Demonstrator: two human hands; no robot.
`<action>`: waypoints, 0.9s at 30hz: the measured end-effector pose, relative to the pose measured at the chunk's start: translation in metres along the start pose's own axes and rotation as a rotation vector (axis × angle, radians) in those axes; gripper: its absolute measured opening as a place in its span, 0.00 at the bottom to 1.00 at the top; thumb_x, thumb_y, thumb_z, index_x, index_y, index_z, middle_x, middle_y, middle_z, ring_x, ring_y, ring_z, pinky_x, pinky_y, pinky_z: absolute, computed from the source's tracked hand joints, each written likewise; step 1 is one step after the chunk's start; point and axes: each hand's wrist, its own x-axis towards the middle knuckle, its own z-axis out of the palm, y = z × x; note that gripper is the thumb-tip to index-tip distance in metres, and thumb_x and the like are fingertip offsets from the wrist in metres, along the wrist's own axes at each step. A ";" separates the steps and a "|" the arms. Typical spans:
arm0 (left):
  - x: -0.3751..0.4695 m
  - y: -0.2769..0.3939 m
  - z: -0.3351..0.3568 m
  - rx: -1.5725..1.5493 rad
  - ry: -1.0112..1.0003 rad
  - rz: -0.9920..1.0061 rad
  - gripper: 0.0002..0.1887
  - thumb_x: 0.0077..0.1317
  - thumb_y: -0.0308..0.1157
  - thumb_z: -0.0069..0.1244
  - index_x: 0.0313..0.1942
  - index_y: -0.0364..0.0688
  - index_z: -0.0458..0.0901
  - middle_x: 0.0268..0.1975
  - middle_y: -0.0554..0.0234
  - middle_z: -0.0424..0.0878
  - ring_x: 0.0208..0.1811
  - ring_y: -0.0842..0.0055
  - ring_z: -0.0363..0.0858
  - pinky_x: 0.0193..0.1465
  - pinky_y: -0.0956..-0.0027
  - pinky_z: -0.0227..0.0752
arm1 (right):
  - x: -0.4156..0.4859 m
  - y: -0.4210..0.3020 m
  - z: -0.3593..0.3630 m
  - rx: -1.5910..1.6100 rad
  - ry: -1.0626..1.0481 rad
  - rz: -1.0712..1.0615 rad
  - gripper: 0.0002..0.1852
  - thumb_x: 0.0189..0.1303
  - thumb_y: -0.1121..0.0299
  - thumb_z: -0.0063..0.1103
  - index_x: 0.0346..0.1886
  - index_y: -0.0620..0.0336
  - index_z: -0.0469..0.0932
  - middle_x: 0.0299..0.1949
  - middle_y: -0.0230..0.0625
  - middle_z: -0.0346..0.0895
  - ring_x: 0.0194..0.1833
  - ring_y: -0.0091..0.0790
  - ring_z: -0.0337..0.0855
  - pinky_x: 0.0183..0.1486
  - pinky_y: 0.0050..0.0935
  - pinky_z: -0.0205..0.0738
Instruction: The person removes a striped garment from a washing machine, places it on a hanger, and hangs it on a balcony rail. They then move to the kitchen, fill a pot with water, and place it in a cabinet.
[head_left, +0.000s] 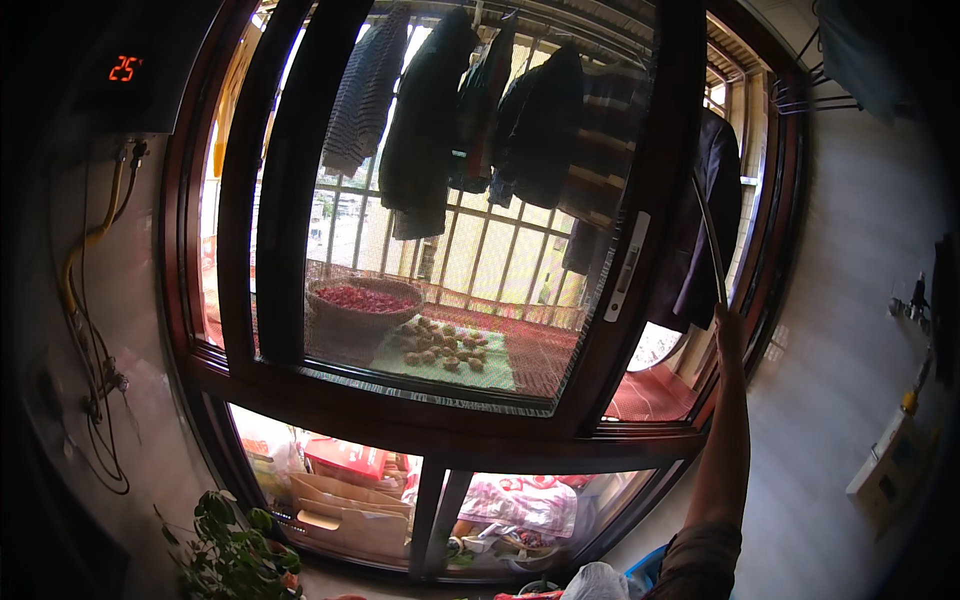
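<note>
My right hand (727, 330), with the arm stretched out and up, grips the lower end of a long thin pole (712, 240). The pole rises through the open gap at the right of a sliding window (581, 375). Just left of the pole and partly behind it hangs a dark jacket (686, 277); whether the pole's tip touches it I cannot tell. A pale latch handle (628, 266) is set in the sash beside the gap. My left hand is out of view.
Behind the mesh hang several dark garments (427, 127). A basket (360, 319) of small red produce stands near brown roundish pieces (442, 349) on a pale cloth. Below are cardboard boxes (352, 521). A leafy plant (225, 536) and gas pipe (105, 225) are left, a wall socket panel (881, 465) right.
</note>
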 end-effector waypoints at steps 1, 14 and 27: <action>0.000 0.001 0.001 -0.004 0.004 -0.014 0.11 0.66 0.34 0.45 0.46 0.46 0.81 0.28 0.66 0.85 0.15 0.81 0.70 0.18 0.72 0.65 | -0.003 0.001 -0.001 -0.035 0.011 0.017 0.32 0.64 0.44 0.39 0.21 0.67 0.76 0.21 0.55 0.74 0.30 0.56 0.77 0.33 0.52 0.65; 0.003 -0.002 0.005 0.062 -0.077 -0.088 0.13 0.65 0.39 0.47 0.46 0.46 0.81 0.29 0.59 0.85 0.20 0.71 0.78 0.25 0.66 0.70 | -0.063 0.011 -0.038 0.368 -0.170 0.163 0.27 0.62 0.44 0.50 0.15 0.55 0.66 0.10 0.28 0.60 0.10 0.26 0.63 0.14 0.30 0.53; 0.034 -0.016 -0.013 -0.132 -0.130 -0.170 0.11 0.66 0.30 0.47 0.44 0.34 0.80 0.33 0.63 0.86 0.19 0.87 0.75 0.22 0.80 0.72 | -0.175 0.041 -0.103 0.833 -0.482 0.568 0.19 0.60 0.48 0.57 0.22 0.46 0.64 0.11 0.17 0.55 0.08 0.12 0.48 0.09 0.18 0.37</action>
